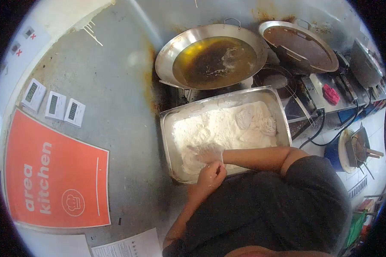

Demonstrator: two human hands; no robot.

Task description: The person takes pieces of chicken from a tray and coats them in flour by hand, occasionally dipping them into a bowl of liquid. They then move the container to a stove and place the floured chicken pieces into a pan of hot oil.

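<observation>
My right hand (205,153), in a clear plastic glove, reaches over the left part of a metal tray (166,141) of white flour (210,128). Its fingers look stretched out at the flour and hold nothing I can see. Bare and closed, my left hand (212,174) is at the tray's front rim against my right wrist, fingers curled at the cuff of the plastic glove (216,150). Several flour-coated pieces (251,122), perhaps chicken, lie in the tray's right part.
Behind the tray stands a wide wok (165,64) of yellowish oil, beside another pan (300,45) of dark liquid. A strainer (302,105) rests right of the tray. Timers (55,105) and an orange sign (55,171) are on the metal wall at left. A blue bucket (333,156) stands at right.
</observation>
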